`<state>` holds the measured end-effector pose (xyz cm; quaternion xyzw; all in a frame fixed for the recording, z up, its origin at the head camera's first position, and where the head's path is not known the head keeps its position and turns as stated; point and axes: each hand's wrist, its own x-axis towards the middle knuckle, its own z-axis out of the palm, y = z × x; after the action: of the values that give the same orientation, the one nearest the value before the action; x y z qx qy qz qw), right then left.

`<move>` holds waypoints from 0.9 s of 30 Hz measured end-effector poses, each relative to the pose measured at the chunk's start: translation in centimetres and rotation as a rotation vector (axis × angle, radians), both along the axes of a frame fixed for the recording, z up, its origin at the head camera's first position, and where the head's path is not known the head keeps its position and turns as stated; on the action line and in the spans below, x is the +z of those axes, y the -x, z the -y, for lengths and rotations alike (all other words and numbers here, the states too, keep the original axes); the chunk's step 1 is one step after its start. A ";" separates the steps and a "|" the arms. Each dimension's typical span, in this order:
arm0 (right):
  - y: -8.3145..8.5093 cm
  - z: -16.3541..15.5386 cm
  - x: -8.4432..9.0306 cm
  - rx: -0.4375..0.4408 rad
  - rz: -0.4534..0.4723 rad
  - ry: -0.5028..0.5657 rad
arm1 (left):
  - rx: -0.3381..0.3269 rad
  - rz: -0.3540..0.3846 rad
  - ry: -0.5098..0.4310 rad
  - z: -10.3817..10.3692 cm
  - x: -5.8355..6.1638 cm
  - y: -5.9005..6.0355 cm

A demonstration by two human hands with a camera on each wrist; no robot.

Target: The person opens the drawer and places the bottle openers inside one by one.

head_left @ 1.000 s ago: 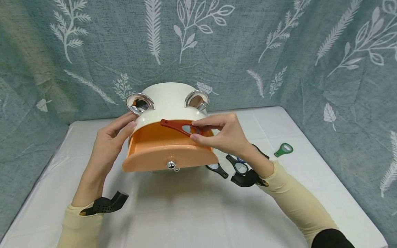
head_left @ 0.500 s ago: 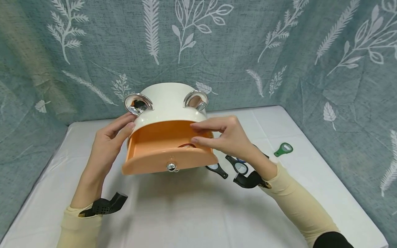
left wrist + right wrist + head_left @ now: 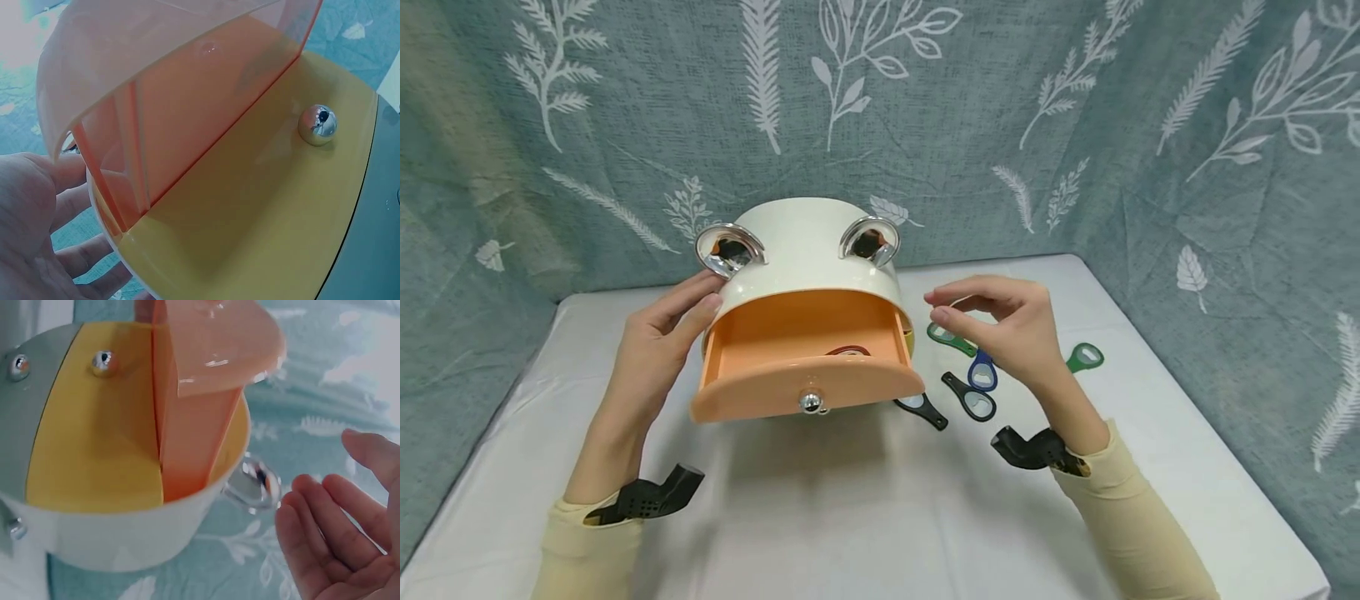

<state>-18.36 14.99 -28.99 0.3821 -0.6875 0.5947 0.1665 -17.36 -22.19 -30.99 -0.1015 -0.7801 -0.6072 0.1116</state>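
Observation:
A white rounded cabinet (image 3: 808, 229) with two chrome rings on top stands on the table. Its orange top drawer (image 3: 752, 392) is pulled out. Inside, the red rim of a bottle opener (image 3: 848, 350) shows above the drawer front; the rest is hidden. My left hand (image 3: 658, 342) rests against the cabinet's left side, fingers along the wall below the ring and thumb near the front edge. My right hand (image 3: 1007, 325) is in the air to the right of the cabinet, fingers bent loosely, thumb apart, holding nothing. The right wrist view shows this empty hand (image 3: 344, 537) beside a chrome ring.
Right of the cabinet lie several bottle openers: a green one (image 3: 951, 340), a blue one (image 3: 982, 371), black ones (image 3: 968, 396) and another green one (image 3: 1086, 357) farther right. A yellow drawer (image 3: 250, 206) sits below the orange one. A leaf-patterned curtain (image 3: 955, 167) hangs behind.
My right hand brought the red bottle opener over the drawer, let it go inside, and has moved away to the right, empty. The left hand stays at the cabinet's side.

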 end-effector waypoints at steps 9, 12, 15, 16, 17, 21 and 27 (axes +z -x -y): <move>-1.6 -1.0 -4.9 -0.136 0.354 -0.024 | 0.007 0.000 0.002 0.1 0.2 -0.1; -2.1 -1.0 -7.2 -0.191 0.466 -0.053 | 0.005 -0.007 -0.002 0.2 0.2 -0.1; -2.0 -1.0 -9.0 -0.231 0.516 -0.096 | -0.001 -0.013 -0.009 0.3 0.2 -0.1; -1.9 -1.1 -9.5 -0.242 0.531 -0.108 | 0.000 -0.016 -0.005 0.3 0.2 -0.1; -1.8 -1.1 -9.9 -0.248 0.544 -0.115 | 0.000 -0.017 -0.003 0.3 0.2 -0.1; -1.7 -1.5 -11.4 -0.272 0.598 -0.144 | -0.004 -0.016 -0.001 0.2 0.0 -0.1; -1.7 -1.2 -12.6 -0.286 0.623 -0.183 | -0.002 -0.016 0.003 0.1 -0.1 -0.1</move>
<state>-16.69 16.24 -41.61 0.0957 -0.8024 0.5891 -0.0045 -17.25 -22.27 -31.12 -0.1074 -0.7800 -0.6052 0.1173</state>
